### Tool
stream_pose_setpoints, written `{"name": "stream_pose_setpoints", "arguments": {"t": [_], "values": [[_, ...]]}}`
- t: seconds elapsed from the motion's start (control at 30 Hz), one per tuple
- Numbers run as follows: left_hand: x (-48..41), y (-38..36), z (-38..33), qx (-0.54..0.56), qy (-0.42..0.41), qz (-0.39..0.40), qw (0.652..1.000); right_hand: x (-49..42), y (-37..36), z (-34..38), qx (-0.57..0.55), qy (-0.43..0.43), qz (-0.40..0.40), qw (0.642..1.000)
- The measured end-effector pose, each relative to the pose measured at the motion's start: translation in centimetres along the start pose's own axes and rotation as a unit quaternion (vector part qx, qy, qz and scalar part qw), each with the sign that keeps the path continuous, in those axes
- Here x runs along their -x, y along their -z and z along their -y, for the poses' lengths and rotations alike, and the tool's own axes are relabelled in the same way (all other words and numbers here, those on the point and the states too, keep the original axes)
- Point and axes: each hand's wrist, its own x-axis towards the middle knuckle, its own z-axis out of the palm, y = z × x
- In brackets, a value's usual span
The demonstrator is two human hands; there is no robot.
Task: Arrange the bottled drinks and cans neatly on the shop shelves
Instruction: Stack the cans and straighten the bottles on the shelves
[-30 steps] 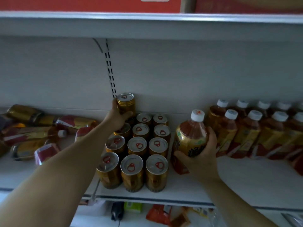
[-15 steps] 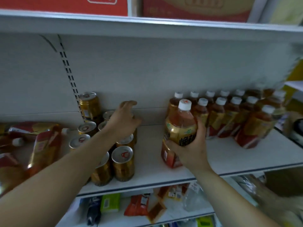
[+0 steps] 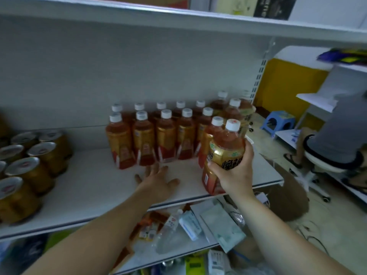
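On the white shelf [image 3: 95, 187], the left hand [image 3: 156, 180] lies flat with fingers spread wide, palm down, holding nothing, just in front of the standing bottles.

The right hand [image 3: 234, 175] is wrapped around a tea bottle [image 3: 225, 153] with a white cap and a gold and red label. This bottle is upright, slightly tilted, at the right front part of the shelf, near its front edge. Whether its base touches the shelf cannot be told.

Bottle rows [image 3: 158, 135] of the same type stand upright in two lines against the back panel. More bottles stand at the right end, just behind the held one.

Gold cans [image 3: 33, 167] with silver tops stand grouped at the left end of the shelf, well apart from the bottles.

Below, a lower shelf [image 3: 178, 253] carries a clear bottle lying on its side and several packets in disorder. A blue stool [image 3: 278, 122] stands on the floor at the right.
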Motion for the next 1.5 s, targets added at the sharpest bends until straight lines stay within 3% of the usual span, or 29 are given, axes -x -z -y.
{"name": "stream_pose_setpoints", "arguments": {"t": [0.13, 0.3, 0.43, 0.67, 0.87, 1.2, 1.4, 1.5], "values": [[-0.7, -2.2, -2.5, -0.057, 0.066, -0.016, 0.996, -2.5, 3.4, -2.2, 0.010, -0.001, 0.024, 1.000], [-1.0, -2.4, -2.1, -0.092, 0.080, -0.017, 0.992, -5.7, 5.7, -4.2, 0.029, 0.018, 0.042, 0.999], [-1.8, -2.0, -3.7, -0.082, 0.111, 0.001, 0.990, -8.0, 7.1, -5.7, 0.057, 0.018, 0.030, 0.998], [-1.8, -3.7, -4.9, -0.092, 0.127, -0.041, 0.987, -12.6, 9.5, -7.0, 0.123, -0.008, -0.007, 0.992], [-1.8, -3.7, -5.1, -0.116, 0.121, -0.040, 0.985, -15.3, 8.0, -7.8, 0.113, -0.007, -0.010, 0.993], [-1.8, -3.7, -5.2, -0.118, 0.120, -0.038, 0.985, -16.2, 3.5, -9.1, 0.109, 0.012, -0.099, 0.989], [-1.8, -3.4, -5.4, -0.118, 0.121, -0.006, 0.986, -15.3, 3.7, -9.2, 0.197, 0.003, -0.063, 0.978], [-2.0, -2.3, -5.6, -0.109, 0.121, 0.036, 0.986, -15.0, 3.7, -8.1, 0.257, -0.072, -0.020, 0.964]]}}
